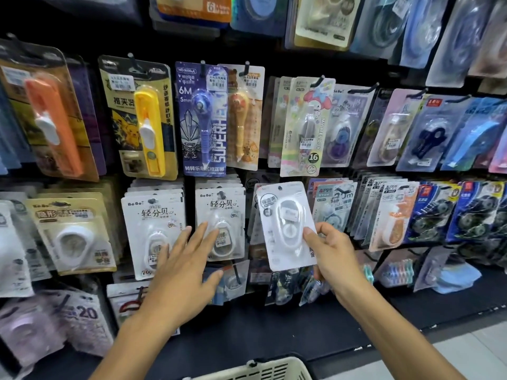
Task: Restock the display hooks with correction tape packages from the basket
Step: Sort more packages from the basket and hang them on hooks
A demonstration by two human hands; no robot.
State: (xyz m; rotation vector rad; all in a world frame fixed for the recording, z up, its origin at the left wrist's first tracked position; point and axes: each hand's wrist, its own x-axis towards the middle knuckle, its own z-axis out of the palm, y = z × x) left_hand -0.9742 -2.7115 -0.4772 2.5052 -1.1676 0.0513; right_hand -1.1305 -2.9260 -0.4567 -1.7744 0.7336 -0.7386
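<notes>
My right hand (333, 253) pinches a white correction tape package (285, 223) by its lower right edge, holding it up in front of the middle row of the display. Its hang hole sits near a hook at the top of the package; whether it is on the hook I cannot tell. My left hand (183, 267) is spread with straight fingers in front of two stacks of white BoBo tape packages (219, 212), fingertips close to them. The cream basket (260, 370) shows only its rim at the bottom edge, contents hidden.
The black pegboard wall is crowded with hanging stationery packs: a yellow clip pusher pack (145, 122), a blue tape pen pack (204, 119), a My Melody pack (308, 124), and dark tape packs (433, 212) to the right. Pale floor lies at lower right.
</notes>
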